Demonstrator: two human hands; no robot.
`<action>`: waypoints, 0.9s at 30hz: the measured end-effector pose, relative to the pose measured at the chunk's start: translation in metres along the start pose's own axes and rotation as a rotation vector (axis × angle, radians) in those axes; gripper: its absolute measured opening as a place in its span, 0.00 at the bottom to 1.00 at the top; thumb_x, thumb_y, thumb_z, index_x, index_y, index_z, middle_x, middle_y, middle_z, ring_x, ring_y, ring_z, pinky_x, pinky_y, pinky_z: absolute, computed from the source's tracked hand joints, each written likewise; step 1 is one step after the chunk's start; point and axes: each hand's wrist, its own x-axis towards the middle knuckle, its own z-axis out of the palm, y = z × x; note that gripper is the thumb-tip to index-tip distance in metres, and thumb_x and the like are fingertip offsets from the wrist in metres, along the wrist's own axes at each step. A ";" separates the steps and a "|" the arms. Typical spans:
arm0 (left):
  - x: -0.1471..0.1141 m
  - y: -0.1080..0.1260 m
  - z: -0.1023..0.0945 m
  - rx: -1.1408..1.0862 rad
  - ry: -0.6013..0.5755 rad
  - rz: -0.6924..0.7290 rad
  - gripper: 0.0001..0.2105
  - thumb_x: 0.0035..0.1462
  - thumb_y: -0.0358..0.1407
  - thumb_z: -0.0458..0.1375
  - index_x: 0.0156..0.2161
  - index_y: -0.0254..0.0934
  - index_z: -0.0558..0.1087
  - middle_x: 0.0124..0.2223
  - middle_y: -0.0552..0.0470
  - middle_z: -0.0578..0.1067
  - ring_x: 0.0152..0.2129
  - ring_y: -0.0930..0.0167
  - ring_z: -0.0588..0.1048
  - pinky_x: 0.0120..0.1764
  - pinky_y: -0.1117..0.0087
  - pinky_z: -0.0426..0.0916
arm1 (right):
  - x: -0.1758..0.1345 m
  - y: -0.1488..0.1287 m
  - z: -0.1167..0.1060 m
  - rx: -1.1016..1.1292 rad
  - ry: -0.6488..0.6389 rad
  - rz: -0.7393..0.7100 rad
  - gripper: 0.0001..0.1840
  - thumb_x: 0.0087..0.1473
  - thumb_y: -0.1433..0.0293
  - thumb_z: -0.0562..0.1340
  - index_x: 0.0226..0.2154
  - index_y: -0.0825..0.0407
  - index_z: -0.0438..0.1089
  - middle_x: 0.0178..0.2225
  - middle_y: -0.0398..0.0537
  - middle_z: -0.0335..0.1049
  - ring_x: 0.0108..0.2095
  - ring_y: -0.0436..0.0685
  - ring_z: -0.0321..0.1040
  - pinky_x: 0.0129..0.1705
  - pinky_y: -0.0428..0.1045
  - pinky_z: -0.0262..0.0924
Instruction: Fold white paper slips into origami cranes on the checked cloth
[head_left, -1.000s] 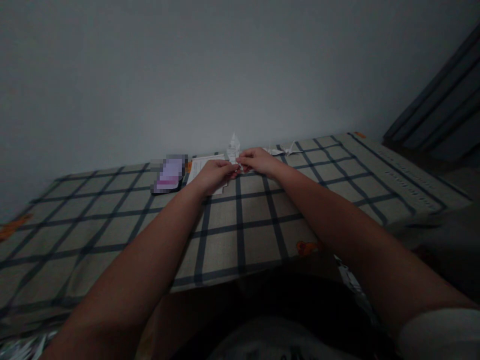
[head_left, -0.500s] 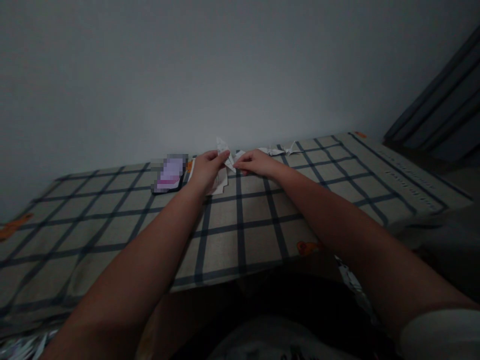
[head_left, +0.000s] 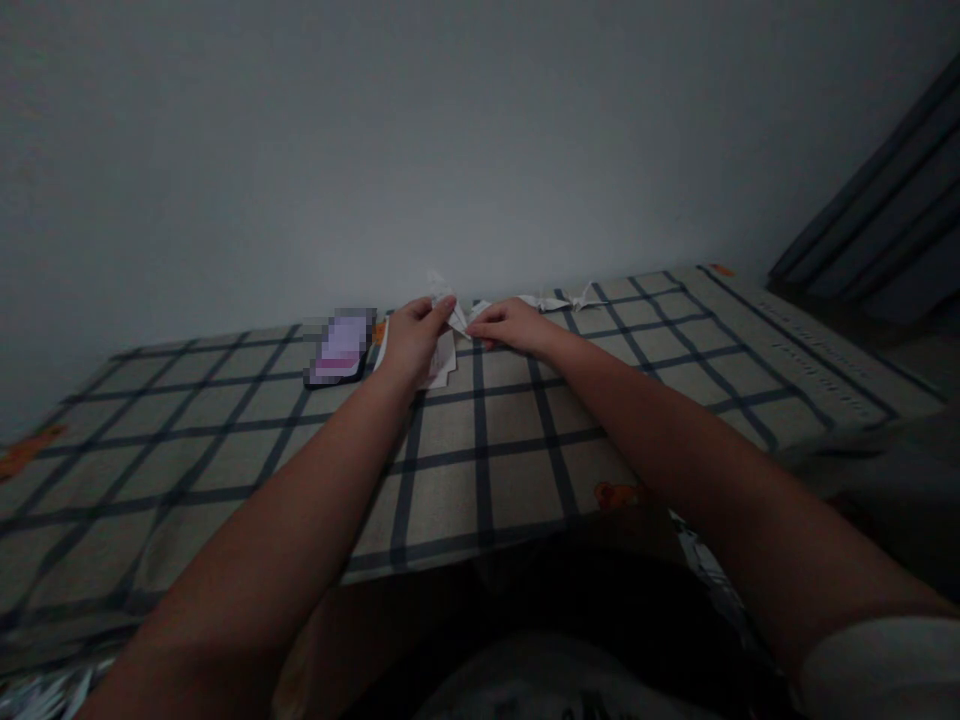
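Note:
Between my hands is a piece of folded white paper (head_left: pixel 458 320), with a pointed part standing up toward the wall. My left hand (head_left: pixel 411 338) pinches its left side, thumb on top. My right hand (head_left: pixel 519 326) has its fingertips closed on the lower right point. Under and beside my left hand lie loose white paper sheets (head_left: pixel 444 372), partly covered by it. Beyond my right hand, folded white paper figures (head_left: pixel 581 299) that look like origami cranes rest near the wall; the nearer ones are partly hidden.
A phone (head_left: pixel 341 345) with a lit, blurred screen lies left of the paper sheets. A checked cloth (head_left: pixel 517 460) covers the table, which meets a plain wall (head_left: pixel 480 150) at the back. A dark curtain (head_left: pixel 885 190) hangs at the right.
The upright part of the folded paper has tilted slightly left and looks blurred. My left thumb has shifted a little to the left; my right hand is almost still.

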 end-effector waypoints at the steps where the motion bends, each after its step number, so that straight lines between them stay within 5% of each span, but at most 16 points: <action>1: 0.000 0.000 0.001 -0.009 -0.007 0.017 0.20 0.45 0.50 0.70 0.34 0.35 0.78 0.31 0.51 0.78 0.28 0.71 0.75 0.34 0.71 0.70 | 0.000 0.000 0.000 -0.002 0.002 -0.004 0.17 0.54 0.57 0.64 0.29 0.56 0.76 0.23 0.44 0.69 0.25 0.49 0.62 0.30 0.46 0.55; 8: -0.003 0.003 0.006 -0.045 -0.015 0.042 0.16 0.45 0.45 0.69 0.32 0.33 0.76 0.31 0.51 0.77 0.27 0.72 0.75 0.37 0.70 0.71 | 0.003 0.001 0.002 -0.010 -0.014 -0.003 0.09 0.55 0.67 0.61 0.27 0.54 0.71 0.22 0.42 0.67 0.24 0.48 0.62 0.28 0.45 0.54; 14: -0.002 0.008 0.006 -0.109 0.034 -0.033 0.11 0.44 0.37 0.67 0.28 0.34 0.71 0.30 0.52 0.75 0.30 0.72 0.76 0.40 0.70 0.72 | 0.005 -0.001 0.004 0.212 0.099 0.070 0.10 0.56 0.76 0.56 0.25 0.52 0.62 0.23 0.40 0.63 0.24 0.48 0.63 0.29 0.43 0.60; 20: -0.004 0.008 0.008 -0.055 0.069 -0.056 0.12 0.44 0.37 0.68 0.30 0.34 0.71 0.32 0.50 0.77 0.30 0.71 0.76 0.40 0.67 0.72 | 0.007 0.001 0.006 0.318 0.124 0.070 0.04 0.60 0.69 0.59 0.33 0.50 0.66 0.29 0.42 0.68 0.28 0.48 0.66 0.31 0.43 0.65; 27: -0.006 0.007 0.009 -0.061 -0.034 -0.142 0.12 0.41 0.37 0.69 0.29 0.34 0.73 0.30 0.50 0.77 0.29 0.70 0.76 0.37 0.69 0.71 | 0.007 -0.001 0.006 0.244 0.128 0.004 0.09 0.57 0.71 0.62 0.26 0.52 0.66 0.26 0.40 0.63 0.28 0.47 0.63 0.33 0.43 0.65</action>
